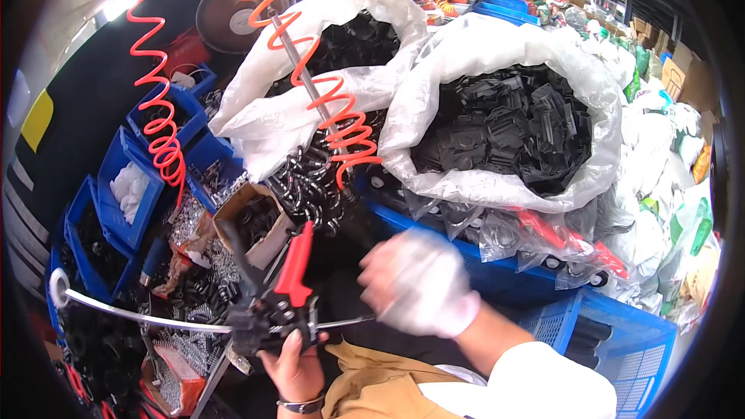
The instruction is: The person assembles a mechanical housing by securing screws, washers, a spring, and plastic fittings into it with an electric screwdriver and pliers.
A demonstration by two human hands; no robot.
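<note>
My bare left hand [297,370], with a bracelet at its wrist, is closed on the underside of what looks like a bar clamp. The bar clamp's body [252,326] is black, and its red handle [295,268] points up. A long metal bar [167,319] passes through the body, with a pale ring [59,287] at its left end. My right hand [427,283], in a white glove that leaves the fingertips bare, is over the bar's right end. Motion smears its fingers, so I cannot make out a grip.
Two white sacks of black plastic parts [504,128] stand ahead. Blue bins [128,186], a cardboard box [260,225] and loose springs [182,349] lie left. Red coiled hoses [159,132] hang above. A blue crate [621,341] stands right, near bagged red parts [566,237].
</note>
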